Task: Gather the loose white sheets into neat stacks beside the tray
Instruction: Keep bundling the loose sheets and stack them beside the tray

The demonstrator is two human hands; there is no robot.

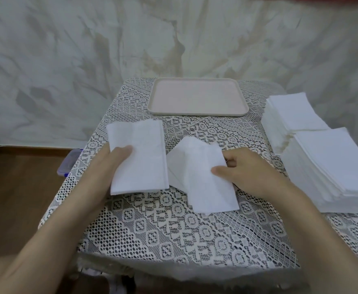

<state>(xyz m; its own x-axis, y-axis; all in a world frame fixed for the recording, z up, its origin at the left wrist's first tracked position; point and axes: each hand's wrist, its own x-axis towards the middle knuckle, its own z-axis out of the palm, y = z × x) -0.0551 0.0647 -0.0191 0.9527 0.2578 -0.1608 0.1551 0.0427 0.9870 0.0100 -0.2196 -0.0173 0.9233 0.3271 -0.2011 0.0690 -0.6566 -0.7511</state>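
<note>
Sheets lie on the lace cloth (173,225) in front of the tray (198,112), all outside it. The left sheet (144,145), long axis pointing at the tray, is gripped by the left hand (110,164), thumb on top and fingers beneath; the right sheet (203,187), skewed with its near end swung rightward, is pinched at its edge by the right hand (243,170). Right of the tray sit the far stack (292,113) and, nearer the person, the near stack (334,164).

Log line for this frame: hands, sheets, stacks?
left hand grips flat sheet | right hand pinches rumpled sheet | far stack, near stack right of tray
</note>
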